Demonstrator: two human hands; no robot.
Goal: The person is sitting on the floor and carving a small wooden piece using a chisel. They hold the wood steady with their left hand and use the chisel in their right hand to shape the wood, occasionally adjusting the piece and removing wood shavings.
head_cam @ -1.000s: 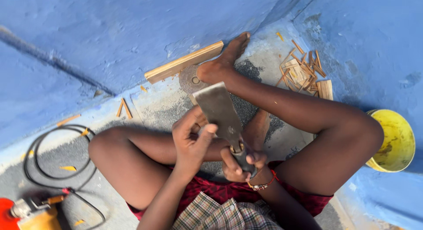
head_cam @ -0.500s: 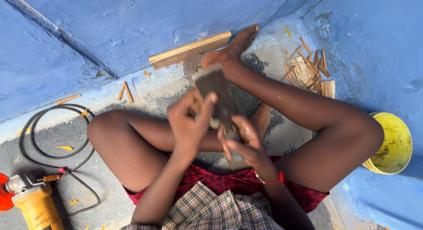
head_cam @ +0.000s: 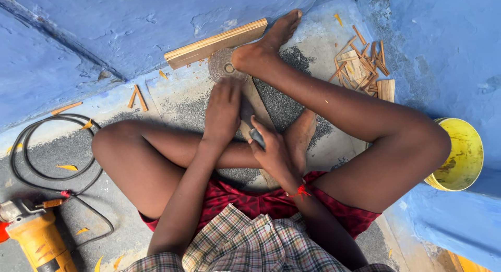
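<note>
You sit on a grey concrete floor [head_cam: 172, 102] against blue walls [head_cam: 104, 21], a yellow bucket [head_cam: 459, 154] at your right. The flat brown blade [head_cam: 255, 102] lies between your legs, looking stiff and heavy. Your left hand [head_cam: 223, 111] presses flat on it; your right hand [head_cam: 271, 152] closes round its grey handle [head_cam: 257, 138].

Rough blue-painted plaster walls [head_cam: 104, 27] enclose the corner, their paint chipped and stained in patches. The speckled grey concrete floor [head_cam: 47, 147] meets them along a pale blue-washed strip. Strong daylight falls from above, throwing short, hard shadows. A round yellow plastic bucket [head_cam: 459, 157] stands by the right wall. A coiled black rubber cable [head_cam: 31, 147] lies on the floor at left, near scattered orange wood shavings [head_cam: 68, 167].
</note>
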